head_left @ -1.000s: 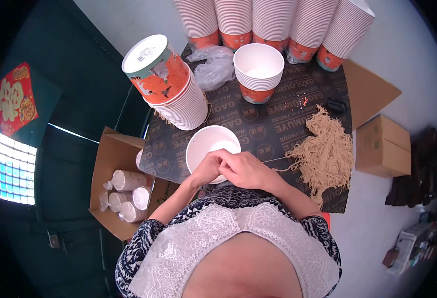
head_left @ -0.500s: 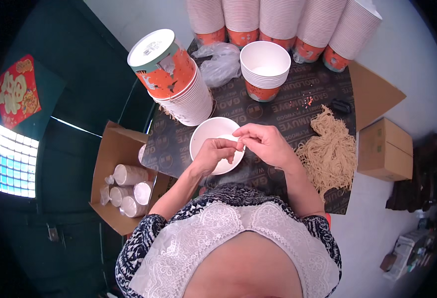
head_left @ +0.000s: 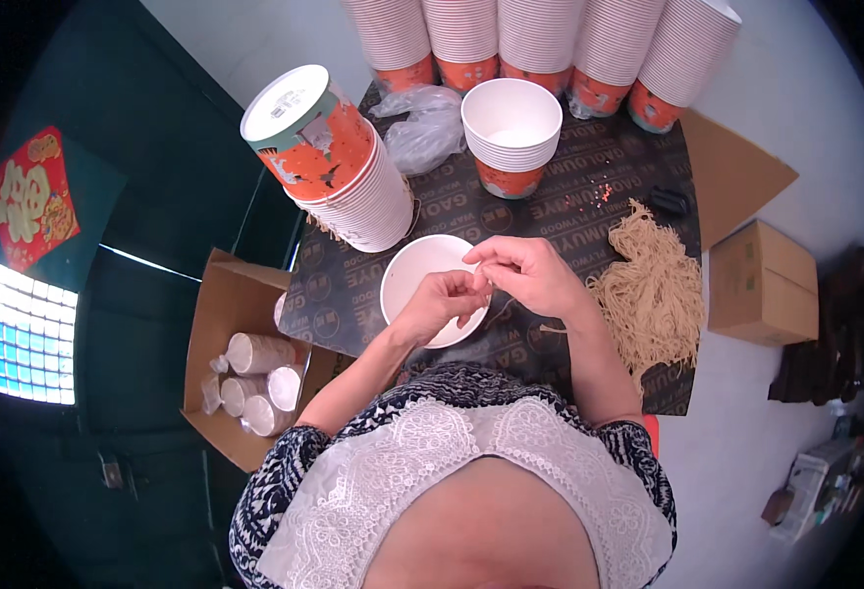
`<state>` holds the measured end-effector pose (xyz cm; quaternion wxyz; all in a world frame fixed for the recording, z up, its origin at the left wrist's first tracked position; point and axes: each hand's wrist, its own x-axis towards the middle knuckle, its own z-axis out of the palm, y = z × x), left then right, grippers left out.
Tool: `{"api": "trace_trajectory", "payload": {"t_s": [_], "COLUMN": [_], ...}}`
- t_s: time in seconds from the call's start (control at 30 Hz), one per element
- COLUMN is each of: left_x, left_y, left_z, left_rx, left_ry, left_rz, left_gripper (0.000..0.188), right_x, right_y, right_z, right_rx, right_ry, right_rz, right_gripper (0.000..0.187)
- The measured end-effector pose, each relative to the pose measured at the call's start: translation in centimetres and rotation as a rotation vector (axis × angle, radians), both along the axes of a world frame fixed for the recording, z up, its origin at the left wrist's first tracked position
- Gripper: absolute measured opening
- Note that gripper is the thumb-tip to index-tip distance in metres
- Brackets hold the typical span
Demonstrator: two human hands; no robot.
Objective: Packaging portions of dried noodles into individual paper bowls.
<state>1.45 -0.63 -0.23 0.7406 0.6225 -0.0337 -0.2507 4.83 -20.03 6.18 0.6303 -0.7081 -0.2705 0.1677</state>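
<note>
A white paper bucket (head_left: 414,270) stands in front of me with its mouth up. Over its right rim, my left hand (head_left: 449,296) and my right hand (head_left: 528,275) meet with fingertips pinched together. Whatever they pinch is too small and too covered to make out. A short piece of tan string (head_left: 552,329) shows beside my right wrist. To the right of that arm lies a loose heap of tan strings (head_left: 653,294) on the dark printed tabletop (head_left: 344,304).
Upside-down orange and white buckets (head_left: 319,147) are stacked at left. An upright stack (head_left: 513,128) stands at centre back, near a clear plastic bag (head_left: 422,133). Tall bucket stacks (head_left: 540,39) line the back. A carton of wrapped buckets (head_left: 201,344) is left; a closed carton (head_left: 761,285) right.
The view has shifted slightly. Both hands stay pinched together over the bucket's right rim, with small finger movements. The piece of string by the right wrist now shows more.
</note>
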Motion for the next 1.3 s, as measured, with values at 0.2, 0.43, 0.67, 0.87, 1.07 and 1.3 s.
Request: {"api": "trace_trajectory", "payload": {"t_s": [0.2,0.43,0.67,0.87,1.07,1.3], "left_x": [-0.2,-0.3,-0.2,0.1,0.3,0.4], "left_y": [-0.6,-1.3,-1.7,-1.1,-0.9,-0.7], "left_z": [0.1,0.4,0.3,0.4,0.6,0.2], "left_rx": [0.042,0.137,0.102,0.026,0.0,-0.038], "left_ry": [0.003,-0.046,-0.047,-0.006,0.001,-0.021], "left_rz": [-0.076,-0.113,-0.133,-0.124,-0.114,-0.109], "left_gripper": [0.012,0.007,0.004,0.005,0.005,0.005], "right_x": [0.7,0.6,1.3,1.6,0.3,-0.7], "right_y": [-0.3,0.2,0.3,-1.7,-2.5,-2.7], "right_z": [-0.9,-1.5,-2.7,-5.4,-6.0,-5.1], "right_rx": [-0.031,0.004,-0.043,-0.326,-0.246,-0.241], "right_ry": [0.011,-0.011,-0.052,-0.229,-0.268,-0.197], "right_rz": [-0.042,-0.053,-0.06,-0.135,-0.095,-0.068], "right_gripper": [0.02,0.02,0.016,0.023,0.03,0.024]}}
